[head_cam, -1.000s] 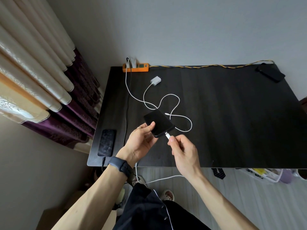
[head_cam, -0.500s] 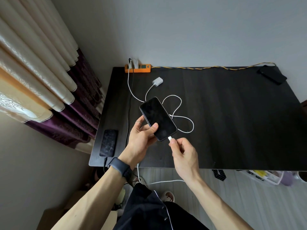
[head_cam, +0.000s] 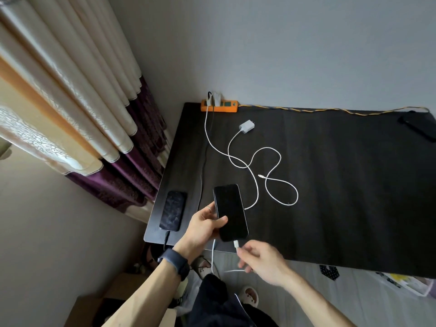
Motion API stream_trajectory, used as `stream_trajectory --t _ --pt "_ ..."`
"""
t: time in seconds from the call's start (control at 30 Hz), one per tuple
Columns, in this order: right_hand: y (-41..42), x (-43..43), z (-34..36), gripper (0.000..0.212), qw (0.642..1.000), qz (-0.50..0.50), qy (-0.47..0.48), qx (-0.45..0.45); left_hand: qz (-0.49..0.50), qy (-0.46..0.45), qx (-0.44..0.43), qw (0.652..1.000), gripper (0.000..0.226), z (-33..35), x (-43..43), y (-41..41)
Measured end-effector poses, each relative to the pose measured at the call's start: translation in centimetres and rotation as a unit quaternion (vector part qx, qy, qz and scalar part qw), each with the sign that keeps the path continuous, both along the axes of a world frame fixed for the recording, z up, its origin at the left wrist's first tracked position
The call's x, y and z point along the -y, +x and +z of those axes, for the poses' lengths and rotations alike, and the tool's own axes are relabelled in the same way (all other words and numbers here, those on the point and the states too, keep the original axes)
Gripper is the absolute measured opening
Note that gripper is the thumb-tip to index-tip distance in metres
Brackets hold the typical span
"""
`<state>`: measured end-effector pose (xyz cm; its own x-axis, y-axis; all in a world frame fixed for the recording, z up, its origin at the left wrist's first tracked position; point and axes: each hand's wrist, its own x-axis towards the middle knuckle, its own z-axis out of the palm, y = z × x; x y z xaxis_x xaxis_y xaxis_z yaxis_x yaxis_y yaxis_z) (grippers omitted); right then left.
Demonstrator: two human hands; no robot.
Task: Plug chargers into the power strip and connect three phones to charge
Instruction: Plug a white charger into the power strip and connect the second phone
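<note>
My left hand (head_cam: 203, 228) holds a black phone (head_cam: 231, 212) above the dark table's (head_cam: 342, 208) near left corner. My right hand (head_cam: 262, 263) pinches the white cable plug (head_cam: 236, 244) at the phone's bottom edge, its other fingers spread. That white cable (head_cam: 256, 192) runs back to the orange power strip (head_cam: 219, 106), where two chargers (head_cam: 213, 97) are plugged in. A loose white charger (head_cam: 247, 126) lies on the table with its coiled cable (head_cam: 280, 159). A second phone (head_cam: 173, 210) lies at the left edge with a black cable in it. A third phone (head_cam: 418, 125) lies far right.
Curtains (head_cam: 82, 102) hang left of the table and a grey wall stands behind it. A yellow braided cord (head_cam: 330, 110) runs along the table's back edge. On the floor below the near edge are slippers (head_cam: 250, 295) and a box of items (head_cam: 405, 283).
The phone has swung left and toward the near edge, turning more upright in my left hand. My right hand followed with the plug, now at the phone's bottom edge.
</note>
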<state>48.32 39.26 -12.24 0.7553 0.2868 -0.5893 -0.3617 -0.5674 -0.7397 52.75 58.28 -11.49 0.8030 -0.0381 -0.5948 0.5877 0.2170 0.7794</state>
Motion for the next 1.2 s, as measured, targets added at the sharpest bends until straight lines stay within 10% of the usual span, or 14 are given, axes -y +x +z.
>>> stream_trajectory --t 0.2,0.57,0.87,1.0,1.2 --pt "1.0 0.1 -5.3 0.033 0.968 0.148 -0.204 -0.001 0.063 0.077 -0.094 0.991 0.055 -5.4 -4.2 -0.1" --pt "8.4 -6.3 -9.8 0.041 0.94 0.194 -0.271 0.07 -0.026 0.195 -0.108 0.974 0.061 -13.7 -5.2 3.2" --pt "4.2 -2.7 -11.8 0.019 0.89 0.246 -0.361 0.13 -0.136 0.436 -0.063 0.887 0.075 -13.1 -2.3 4.3" --pt "2.3 -1.7 -12.4 0.071 0.896 0.266 -0.322 0.15 -0.18 0.511 -0.035 0.84 0.094 -13.0 -0.1 3.4" --pt "0.7 -2.0 -13.4 0.063 0.918 0.196 -0.271 0.215 -0.236 0.565 -0.033 0.79 0.087 -13.5 0.2 3.0"
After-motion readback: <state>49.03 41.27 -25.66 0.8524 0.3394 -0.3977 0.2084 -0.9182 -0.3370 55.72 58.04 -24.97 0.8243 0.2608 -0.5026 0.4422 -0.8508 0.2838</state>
